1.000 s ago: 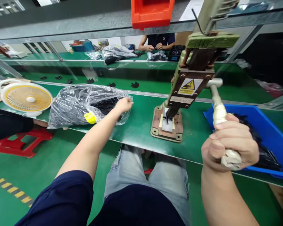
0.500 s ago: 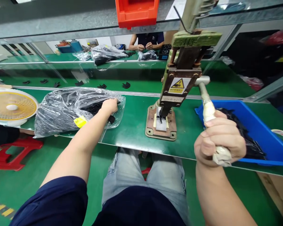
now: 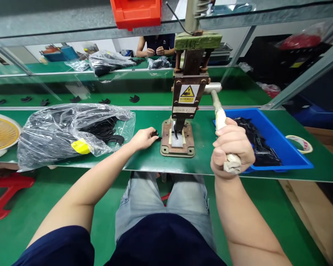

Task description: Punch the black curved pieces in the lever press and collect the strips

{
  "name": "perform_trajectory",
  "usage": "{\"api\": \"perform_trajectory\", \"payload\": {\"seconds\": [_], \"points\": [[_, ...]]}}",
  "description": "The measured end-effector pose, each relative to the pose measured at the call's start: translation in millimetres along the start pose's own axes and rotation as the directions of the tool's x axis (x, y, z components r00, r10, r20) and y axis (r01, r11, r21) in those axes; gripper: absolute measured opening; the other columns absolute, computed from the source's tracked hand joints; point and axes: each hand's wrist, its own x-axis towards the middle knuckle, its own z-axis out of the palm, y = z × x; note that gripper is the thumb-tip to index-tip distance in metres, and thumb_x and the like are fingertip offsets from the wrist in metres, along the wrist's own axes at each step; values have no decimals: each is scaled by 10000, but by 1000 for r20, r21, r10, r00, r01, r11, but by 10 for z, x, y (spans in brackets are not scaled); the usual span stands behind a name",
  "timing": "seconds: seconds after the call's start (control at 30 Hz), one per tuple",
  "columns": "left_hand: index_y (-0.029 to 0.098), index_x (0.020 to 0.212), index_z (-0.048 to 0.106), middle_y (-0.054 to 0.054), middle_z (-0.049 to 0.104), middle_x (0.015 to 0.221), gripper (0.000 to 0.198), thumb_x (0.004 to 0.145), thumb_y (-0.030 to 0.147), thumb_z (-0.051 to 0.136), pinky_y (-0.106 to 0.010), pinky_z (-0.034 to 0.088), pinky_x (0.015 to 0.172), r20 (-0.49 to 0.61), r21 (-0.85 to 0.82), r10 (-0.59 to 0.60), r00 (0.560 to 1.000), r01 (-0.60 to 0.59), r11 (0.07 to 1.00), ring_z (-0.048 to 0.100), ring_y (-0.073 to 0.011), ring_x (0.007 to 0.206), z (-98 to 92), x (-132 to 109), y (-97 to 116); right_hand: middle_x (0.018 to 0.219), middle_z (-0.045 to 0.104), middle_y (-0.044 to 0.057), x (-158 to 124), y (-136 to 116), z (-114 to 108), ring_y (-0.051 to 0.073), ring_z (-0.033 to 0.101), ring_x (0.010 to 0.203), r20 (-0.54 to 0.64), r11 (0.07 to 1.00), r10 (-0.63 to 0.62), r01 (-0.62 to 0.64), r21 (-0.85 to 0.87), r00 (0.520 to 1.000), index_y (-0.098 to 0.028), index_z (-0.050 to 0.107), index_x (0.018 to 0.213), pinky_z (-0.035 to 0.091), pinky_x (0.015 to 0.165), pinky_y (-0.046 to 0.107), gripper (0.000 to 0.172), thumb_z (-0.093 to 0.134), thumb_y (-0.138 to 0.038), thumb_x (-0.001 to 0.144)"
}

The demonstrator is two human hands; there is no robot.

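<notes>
Just left of the press base, my left hand (image 3: 144, 139) pinches a small black plastic part (image 3: 154, 133); its full shape is partly hidden by my fingers. My right hand (image 3: 233, 147) is wrapped round the taped lever (image 3: 220, 115) of a hand press (image 3: 186, 92). A warning label is on the front of the press. Its ram reaches down to a pale metal plate (image 3: 177, 141) on the base, where a thin dark piece shows. To the left lies a clear plastic bag (image 3: 52, 129) with curved black parts (image 3: 105, 129) at its mouth.
A blue bin (image 3: 287, 147) with black parts and a tape roll (image 3: 299, 143) are on the right. A fan (image 3: 2, 133) stands at the left. Several black pieces (image 3: 134, 98) lie along the strip behind. A red bin (image 3: 135, 13) hangs overhead; a person (image 3: 157, 44) sits opposite.
My left hand has come out of the bag's mouth and moved right to the press base with a black part. My right hand stays on the lever. The view has shifted right.
</notes>
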Motion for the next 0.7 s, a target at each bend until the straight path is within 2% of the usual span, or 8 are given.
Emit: {"api": "perform_trajectory", "payload": {"seconds": [0.07,0.17,0.23,0.3,0.37,0.43,0.57,0.7], "points": [[229,903,668,10,648,732,192,915,387,775,-269,418,660,-67,-172,-99,993,86,981,585,-176,678,127,22,15,678,602,-44,4,1,-5,176,681,846,13,1000,-2,2,-3,1000,-248,543,736,580,1061,600,216,709,-337,841],[213,833,634,16,649,709,232,913,372,782,-246,413,627,-108,-383,-172,979,118,916,573,-147,644,165,82,3,686,606,-44,7,-2,1,175,679,858,8,1000,-3,3,5,1000,-246,543,736,569,1073,608,217,706,-339,846],[206,867,627,10,650,697,224,953,379,742,-237,425,594,-66,-470,-183,981,131,873,588,-136,610,129,133,27,691,607,-44,5,-3,13,170,678,862,0,1000,-4,4,11,1000,-243,539,734,563,1079,606,232,705,-348,857],[209,933,610,11,643,669,221,985,399,710,-231,428,541,24,-534,-190,981,174,828,600,-133,552,94,184,96,686,597,-45,2,0,26,164,677,855,-10,1000,-10,10,14,1000,-242,531,734,566,1076,592,246,702,-358,869],[214,979,592,7,656,654,230,981,400,728,-231,439,510,128,-573,-172,977,214,791,615,-139,516,86,230,198,678,584,-47,0,4,35,164,675,845,-22,1000,-15,16,12,1000,-244,528,739,569,1075,586,243,700,-357,869],[212,984,592,-8,683,664,237,947,352,780,-238,463,517,184,-579,-127,975,212,787,637,-149,527,106,272,302,673,577,-47,0,7,38,170,670,834,-28,1000,-16,17,6,999,-248,527,740,570,1072,596,236,698,-355,862],[211,951,598,-10,693,666,259,891,285,839,-250,461,528,148,-540,-106,983,170,824,637,-155,541,167,349,421,667,576,-44,6,17,32,172,665,831,-17,1000,-20,20,-5,1000,-248,518,724,574,1057,600,259,695,-372,867],[207,910,597,9,659,638,266,918,357,817,-246,436,526,131,-529,-98,986,153,835,608,-142,524,205,409,408,661,575,-50,9,26,35,164,668,832,-19,1000,-30,30,2,999,-234,514,713,576,1056,585,278,712,-365,858]]}}
